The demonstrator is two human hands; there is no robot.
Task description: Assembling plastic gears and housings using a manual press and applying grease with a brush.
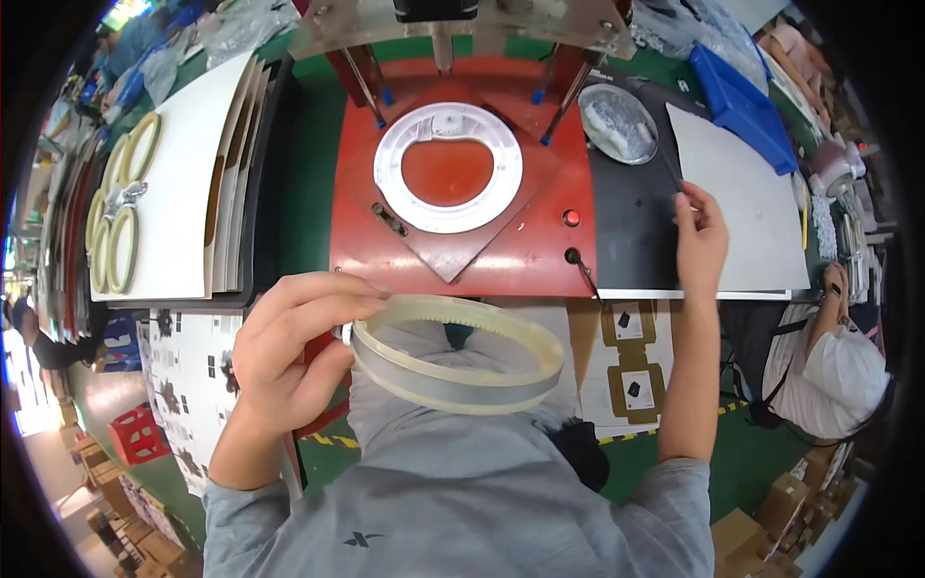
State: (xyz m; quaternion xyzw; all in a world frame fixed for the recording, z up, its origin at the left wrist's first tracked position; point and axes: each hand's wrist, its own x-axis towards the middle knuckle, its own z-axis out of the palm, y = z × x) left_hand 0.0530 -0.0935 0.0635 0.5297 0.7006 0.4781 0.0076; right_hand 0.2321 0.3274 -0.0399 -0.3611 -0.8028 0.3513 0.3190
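My left hand point(303, 342) is closed on the left edge of a pale cream plastic ring point(453, 385) with small teeth along its inner side and a grey outer band. The ring is tilted in front of my body, off the near edge of the red press base point(361, 260). On that base lies a white plastic ring point(392, 183) with a small white part at its far side. To the right, my right hand point(703, 236) pinches a thin dark stick-like tool point(670, 166). The tool slants toward a round dish point(619, 123) with whitish, shiny contents.
Above the base stands the press frame point(549, 34) with metal posts. A red button point(571, 218) sits at its right. Several cream rings point(122, 249) rest on stacked white boards point(183, 173) at left. A blue tray point(742, 106) lies far right; another person's arm point(831, 313) is beyond.
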